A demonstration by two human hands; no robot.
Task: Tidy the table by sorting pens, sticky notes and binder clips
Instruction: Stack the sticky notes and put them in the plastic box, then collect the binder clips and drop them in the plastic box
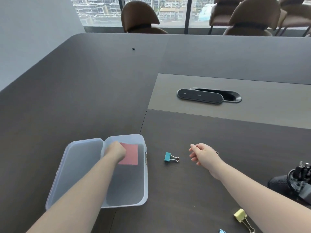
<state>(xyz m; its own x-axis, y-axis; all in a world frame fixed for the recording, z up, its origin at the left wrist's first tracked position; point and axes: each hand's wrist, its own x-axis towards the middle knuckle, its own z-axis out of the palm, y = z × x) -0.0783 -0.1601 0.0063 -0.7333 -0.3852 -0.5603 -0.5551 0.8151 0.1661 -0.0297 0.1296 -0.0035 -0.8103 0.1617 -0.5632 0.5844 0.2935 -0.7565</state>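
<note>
A clear plastic box (146,180) stands on the dark table, its lid (75,167) lying beside it on the left. My left hand (116,151) reaches into the box and is shut on a pink sticky note pad (130,156) near the far end. My right hand (204,153) hovers over the table with fingers loosely apart and nothing in it. A teal binder clip (169,156) lies between the box and my right hand. A wire loop of another clip (217,153) peeks out behind my right hand. A yellow binder clip (241,216) lies near the front edge.
A black mesh pen holder (296,180) with dark pens stands at the right edge. A blue object (222,231) shows at the bottom edge. A black cable hatch (208,96) is set in the table's middle. Brown chairs (139,17) stand beyond the far side.
</note>
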